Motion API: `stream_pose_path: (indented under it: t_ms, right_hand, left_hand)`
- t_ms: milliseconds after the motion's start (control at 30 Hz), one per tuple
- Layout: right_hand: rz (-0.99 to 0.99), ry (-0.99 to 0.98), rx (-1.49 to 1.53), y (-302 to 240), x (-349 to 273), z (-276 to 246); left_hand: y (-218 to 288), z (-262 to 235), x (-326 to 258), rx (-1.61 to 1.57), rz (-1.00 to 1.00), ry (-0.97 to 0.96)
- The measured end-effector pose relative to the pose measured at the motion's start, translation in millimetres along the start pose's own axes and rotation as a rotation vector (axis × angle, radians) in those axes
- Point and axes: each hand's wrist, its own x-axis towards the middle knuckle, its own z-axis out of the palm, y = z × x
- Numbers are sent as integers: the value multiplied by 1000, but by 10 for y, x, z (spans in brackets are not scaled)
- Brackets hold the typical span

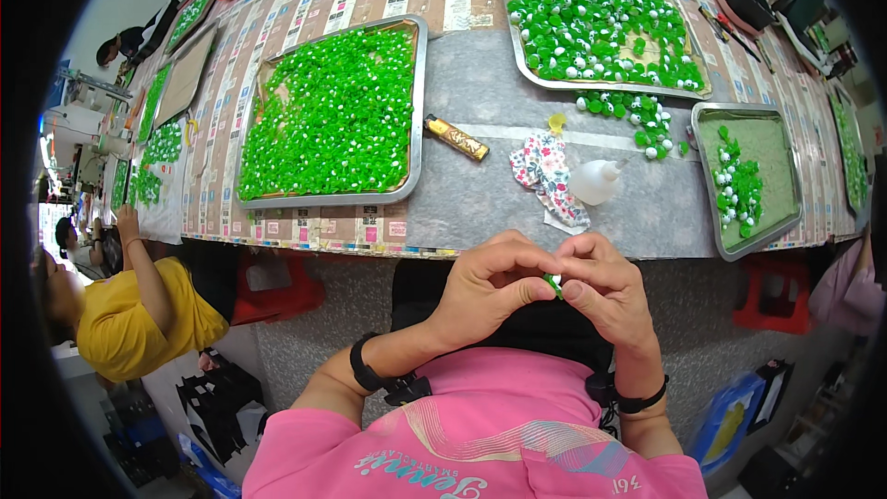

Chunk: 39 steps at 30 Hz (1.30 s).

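Between my fingertips, just off the table's front edge, is a small green plastic piece with a white part (554,285). My left hand (485,288) pinches it from one side with thumb and forefinger. From the other side my right hand (610,294) closes its thumb and fingers on the same piece, and the fingertips hide much of it. Similar green-and-white pieces (651,125) lie loose on the grey cloth below the far right tray. Closest beyond my hands are a white squeeze bottle (596,182) and a crumpled floral cloth (540,171).
A metal tray (420,111) full of small green pieces stands left. Another full tray (610,87) is at the far right, and a smaller one (781,157), partly filled, at the right edge. A yellow-brown packet (455,138) lies mid-table. A person in yellow (139,323) works at left.
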Motion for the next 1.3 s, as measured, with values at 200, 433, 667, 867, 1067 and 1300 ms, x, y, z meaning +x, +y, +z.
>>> stream_pose_path:
  t_ms: [200, 433, 667, 867, 1067, 1300]
  right_hand:
    - [17, 2, -91, -31, -1, 24]
    - [91, 14, -20, -12, -41, 0]
    - [83, 59, 33, 20, -61, 34]
    - [60, 95, -160, -73, -98, 31]
    - [-8, 156, -262, -189, -144, -52]
    - [-99, 877, -707, -77, -332, -849]
  left_hand:
    - [34, -5, -10, -63, 6, -8]
    - [39, -38, -14, -50, 7, 0]
    - [64, -44, -6, 27, -14, -1]
    - [65, -37, 5, 89, -52, -27]
    - [74, 83, 39, -3, -77, -60]
    - [63, 9, 56, 64, -81, 28]
